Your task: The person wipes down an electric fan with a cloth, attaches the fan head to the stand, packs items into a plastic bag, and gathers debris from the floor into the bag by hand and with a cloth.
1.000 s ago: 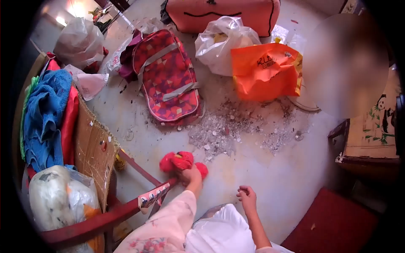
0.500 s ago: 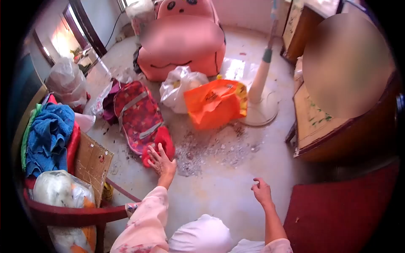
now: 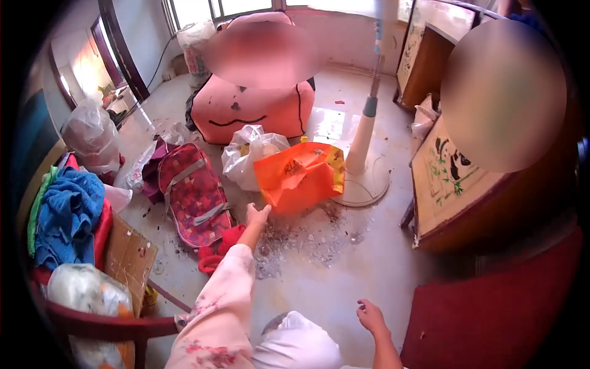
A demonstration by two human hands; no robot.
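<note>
Beside orange printed bag: apparently reaching with open left hand, half-open right hand well apart; likely calls for finger closure.

Dark lettering on the orange bag, below its top edge: large slanted letters, possibly beginning "RL", with a smaller line underneath, too blurred to read.

There was one orange bag. Left of it lay one red patterned bag, and farther left were one blue towel and one cardboard sheet. Behind it was one pink seat; just right of it, one round base with one pole. Two hands were nearer than it: one left hand, one right hand.
</note>
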